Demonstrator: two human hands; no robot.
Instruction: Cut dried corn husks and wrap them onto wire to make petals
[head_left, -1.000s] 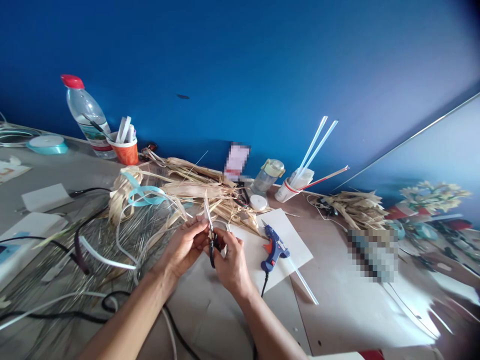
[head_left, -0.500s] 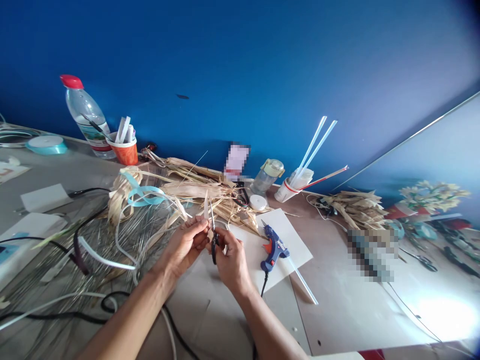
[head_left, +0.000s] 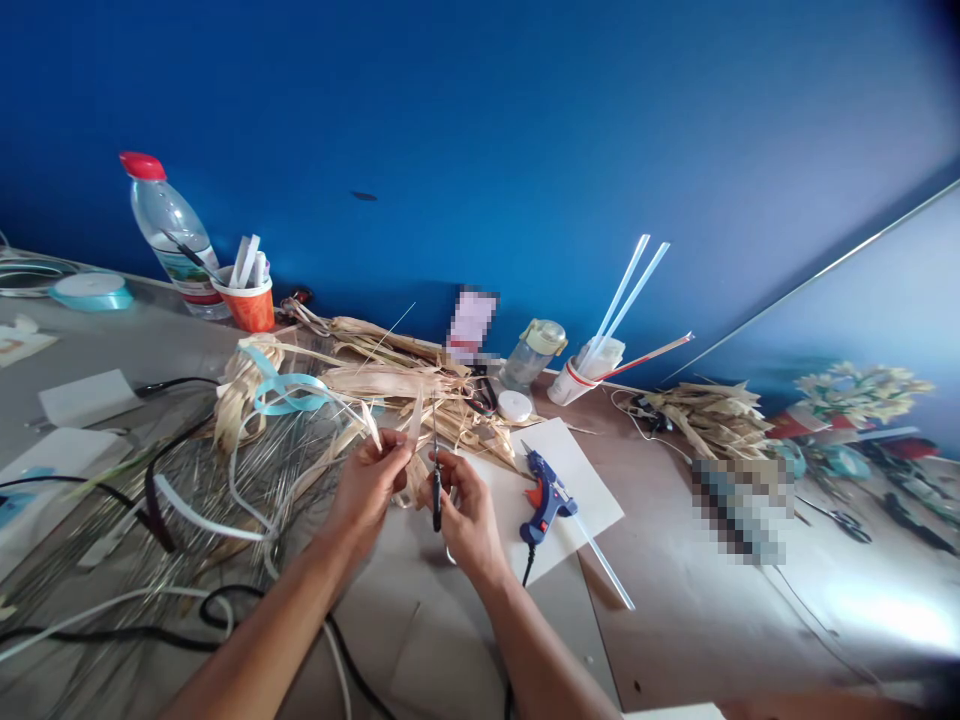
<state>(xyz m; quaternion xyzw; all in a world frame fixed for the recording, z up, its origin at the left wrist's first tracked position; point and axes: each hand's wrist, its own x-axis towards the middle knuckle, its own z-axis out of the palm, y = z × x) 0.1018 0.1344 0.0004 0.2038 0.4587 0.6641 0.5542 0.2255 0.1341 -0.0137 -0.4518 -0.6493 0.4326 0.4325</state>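
Observation:
My left hand [head_left: 375, 480] pinches a pale, pointed piece of dried corn husk [head_left: 415, 415] that stands up from the fingertips. Another whitish pointed piece [head_left: 370, 424] shows at the back of the same hand. My right hand [head_left: 466, 510] is closed around the black handles of a pair of scissors [head_left: 436, 480], blades pointing up, just right of the husk piece and apart from it. Behind both hands lies a heap of dried corn husks [head_left: 397, 382]. To the right, a blue glue gun [head_left: 550, 500] with a clear glue stick rests on white paper [head_left: 592, 490].
Thin wires [head_left: 172, 510] and cables spread across the left side. A bottle [head_left: 176, 235], an orange cup [head_left: 251, 305], a jar [head_left: 534, 355] and a white cup [head_left: 574, 382] with glue sticks line the wall. More husks [head_left: 709, 415] and other scissors [head_left: 844, 520] lie right.
My hands have drawn slightly apart. The scissors have moved a little right and away from the husk piece, and the left hand has shifted left and turned.

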